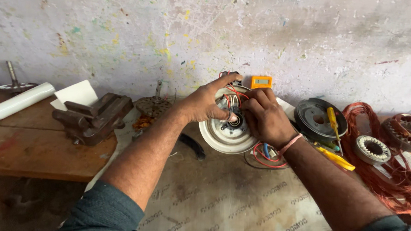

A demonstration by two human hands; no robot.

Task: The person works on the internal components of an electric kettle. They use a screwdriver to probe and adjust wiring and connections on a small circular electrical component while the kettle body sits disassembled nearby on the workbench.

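We see a big wooden bench (31, 150) with a printed cloth (218, 204) spread on it. In the middle of the cloth sits a round white motor (223, 136) with red and white wires (234, 96) on top.

To the left of the motor rests a heavy brown metal vise (93, 116). Farther left lies a white tube (11, 105). To the right of the motor sits a dark round cover (315, 119), and past that a big bunch of copper wire (396, 179). A yellow screwdriver (333, 123) lies across the cover. Just behind the motor stands a small orange meter (261, 81).

Our left hand (209, 103) rests on top of the motor, fingers pinching at the wires. Our right hand (266, 118) is curled over the motor's right side, gripping something small we cannot make out.
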